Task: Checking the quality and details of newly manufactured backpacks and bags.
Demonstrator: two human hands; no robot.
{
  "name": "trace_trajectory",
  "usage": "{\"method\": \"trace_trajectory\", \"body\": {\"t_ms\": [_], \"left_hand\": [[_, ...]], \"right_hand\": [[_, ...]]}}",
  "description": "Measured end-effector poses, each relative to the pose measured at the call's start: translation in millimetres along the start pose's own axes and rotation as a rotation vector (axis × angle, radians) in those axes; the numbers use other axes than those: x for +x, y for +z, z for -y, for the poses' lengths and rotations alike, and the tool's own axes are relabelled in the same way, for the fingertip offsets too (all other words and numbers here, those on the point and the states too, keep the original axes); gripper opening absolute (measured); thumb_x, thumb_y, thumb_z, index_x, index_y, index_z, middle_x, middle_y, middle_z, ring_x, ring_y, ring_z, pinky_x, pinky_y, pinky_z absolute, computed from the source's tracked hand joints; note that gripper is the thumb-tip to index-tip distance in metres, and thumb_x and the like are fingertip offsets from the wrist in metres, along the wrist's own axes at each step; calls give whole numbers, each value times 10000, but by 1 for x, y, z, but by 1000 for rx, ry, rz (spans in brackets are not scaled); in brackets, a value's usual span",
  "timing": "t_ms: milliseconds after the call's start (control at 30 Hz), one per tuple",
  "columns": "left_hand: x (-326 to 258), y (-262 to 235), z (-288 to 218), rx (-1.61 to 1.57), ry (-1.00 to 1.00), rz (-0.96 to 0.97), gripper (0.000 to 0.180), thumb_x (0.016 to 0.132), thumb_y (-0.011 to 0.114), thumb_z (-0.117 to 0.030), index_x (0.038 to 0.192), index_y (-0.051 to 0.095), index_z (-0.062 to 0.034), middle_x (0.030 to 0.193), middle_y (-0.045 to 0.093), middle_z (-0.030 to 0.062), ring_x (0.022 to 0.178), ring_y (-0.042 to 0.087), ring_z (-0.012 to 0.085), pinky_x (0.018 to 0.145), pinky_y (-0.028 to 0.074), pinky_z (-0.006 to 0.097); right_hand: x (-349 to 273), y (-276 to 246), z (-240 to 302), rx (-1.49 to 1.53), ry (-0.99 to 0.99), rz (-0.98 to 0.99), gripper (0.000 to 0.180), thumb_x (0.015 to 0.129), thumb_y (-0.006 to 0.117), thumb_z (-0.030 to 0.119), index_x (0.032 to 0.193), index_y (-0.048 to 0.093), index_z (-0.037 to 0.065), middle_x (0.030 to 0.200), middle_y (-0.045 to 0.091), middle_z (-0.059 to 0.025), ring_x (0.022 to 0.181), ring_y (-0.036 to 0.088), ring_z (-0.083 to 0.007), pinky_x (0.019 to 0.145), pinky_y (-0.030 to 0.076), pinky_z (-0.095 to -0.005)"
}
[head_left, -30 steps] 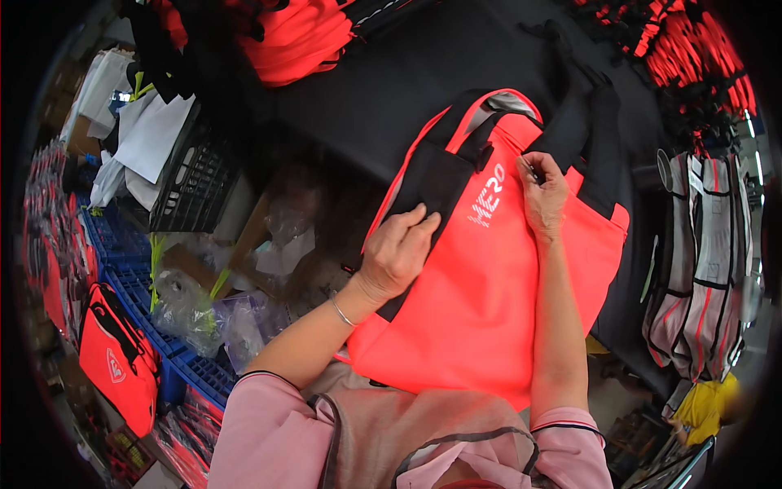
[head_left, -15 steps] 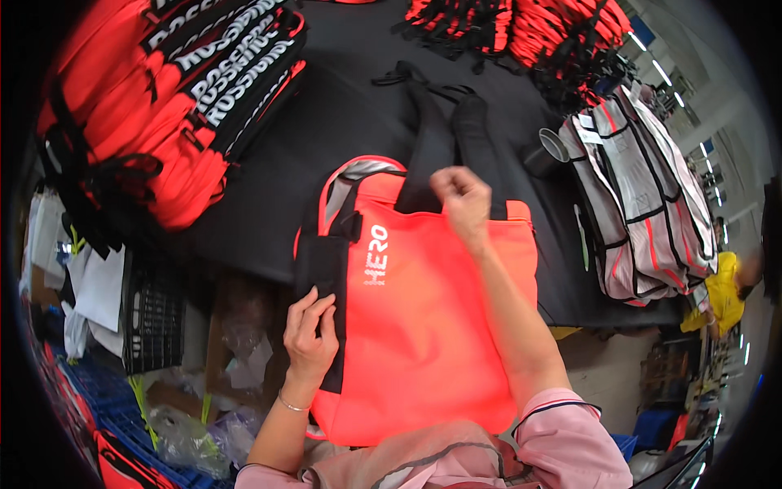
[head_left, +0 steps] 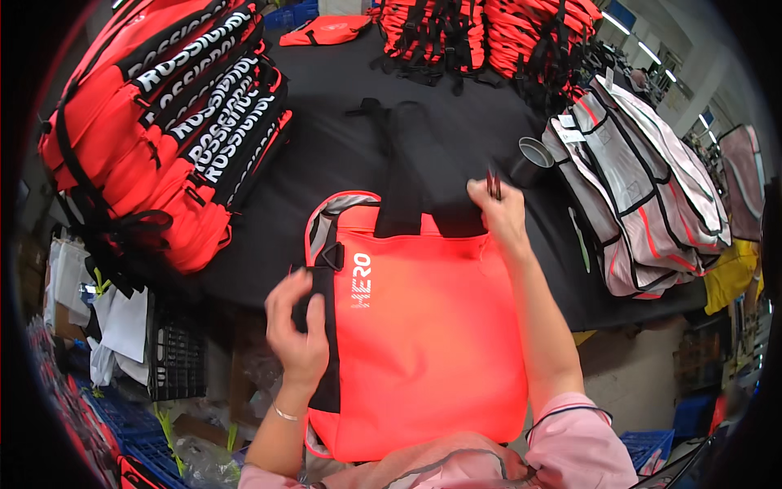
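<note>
Left grip (head_left: 298, 338): standing apart, thumb and fingers parted, by the left edge of the red bag (head_left: 428, 350); whether it is touching, I cannot tell.
Right grip (head_left: 505, 216): clamping a small dark-red tool (head_left: 494, 185) at the bag's upper right corner.
Bag placement: lying front up between both arms, its bottom meeting the pinkish apron (head_left: 407, 466), black straps (head_left: 402, 171) stretching away from its top.
Surface (head_left: 318, 155): wearing a black cover, reaching under the bag's upper part.
Right side: piled grey mesh bags (head_left: 635, 191) are lying near a grey cup-like thing (head_left: 535, 152).
Left side: red-and-black bags (head_left: 175, 155) are forming a stack.
Far edge: strapped red bundles (head_left: 538, 33) are sitting beside a flat red piece (head_left: 330, 30).
</note>
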State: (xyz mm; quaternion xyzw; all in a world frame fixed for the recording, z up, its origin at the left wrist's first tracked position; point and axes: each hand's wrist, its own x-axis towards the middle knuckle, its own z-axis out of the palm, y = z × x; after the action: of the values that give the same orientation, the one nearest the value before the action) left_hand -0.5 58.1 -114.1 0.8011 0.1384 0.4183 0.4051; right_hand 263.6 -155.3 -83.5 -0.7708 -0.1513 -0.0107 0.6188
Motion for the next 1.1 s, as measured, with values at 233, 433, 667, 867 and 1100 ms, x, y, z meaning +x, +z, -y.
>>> {"method": "trace_trajectory", "body": {"t_ms": [233, 433, 667, 867, 1100], "left_hand": [[138, 106, -12, -490, -739, 270, 1018, 837, 673, -554, 1437, 243, 145, 1419, 399, 223, 1363, 369, 249, 1098, 316, 327], [116, 157, 7, -787, -805, 484, 693, 859, 712, -401, 1256, 527, 136, 1298, 566, 215, 1192, 547, 265, 1045, 393, 315], [102, 111, -81, -1006, -562, 696, 316, 922, 618, -102, 1187, 548, 54, 1107, 652, 141, 970, 659, 205, 881, 524, 301], [13, 93, -111, -624, -254, 1069, 412, 937, 592, -92, 1317, 490, 29, 1157, 608, 55, 1050, 568, 126, 942, 458, 285], [-13, 95, -107, -651, -311, 1152, 446, 933, 626, -152, 1329, 485, -2, 1131, 599, 37, 1036, 547, 105, 923, 462, 281]], "right_hand": [[-104, -14, 2, 103, -65, 94, 142, 877, 693, 82, 770, 633, 12, 646, 497, 66, 609, 408, -17, 544, 334, -210], [-136, -26, -28, 216, -147, 193, 84, 869, 702, 41, 834, 630, 18, 706, 552, 25, 659, 483, -43, 593, 419, -227], [-149, -44, -16, 154, -340, 132, 121, 851, 730, 54, 951, 662, 41, 802, 559, 15, 738, 523, -52, 667, 455, -220], [-161, -68, 35, 333, -97, -20, 176, 851, 748, 94, 968, 643, 15, 811, 591, 38, 693, 516, -16, 625, 455, -188], [-164, -86, 35, 232, 55, 108, 178, 852, 744, 120, 957, 651, 10, 669, 517, 35, 632, 457, -29, 571, 415, -209]]}}
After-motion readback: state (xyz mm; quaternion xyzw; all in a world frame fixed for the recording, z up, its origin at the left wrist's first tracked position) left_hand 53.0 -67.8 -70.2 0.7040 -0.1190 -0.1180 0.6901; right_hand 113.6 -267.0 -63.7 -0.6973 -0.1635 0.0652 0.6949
